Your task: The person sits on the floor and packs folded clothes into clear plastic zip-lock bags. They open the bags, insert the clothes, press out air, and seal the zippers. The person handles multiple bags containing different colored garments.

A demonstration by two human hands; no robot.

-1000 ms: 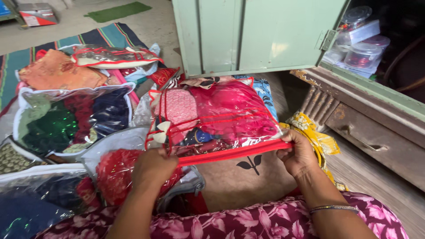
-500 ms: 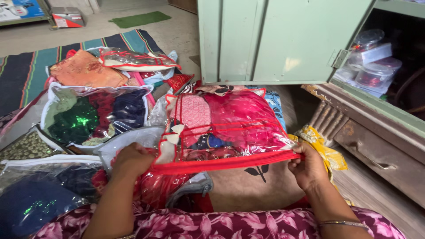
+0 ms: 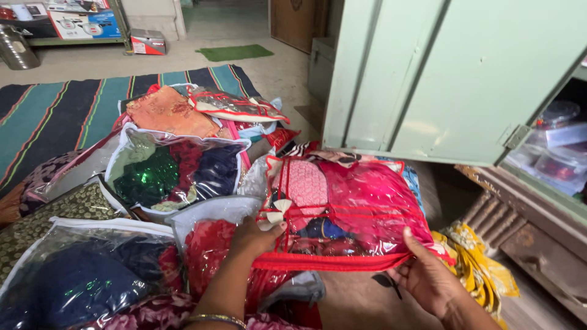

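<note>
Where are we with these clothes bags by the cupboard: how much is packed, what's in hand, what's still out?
Packed: several clear zip bags of folded clothes lie on the striped mat. In hand: the left hand and right hand hold a red-trimmed bag by its near edge. Left: all the bags are outside the green cupboard, and yellow cloth and orange fabric lie unbagged.
</note>
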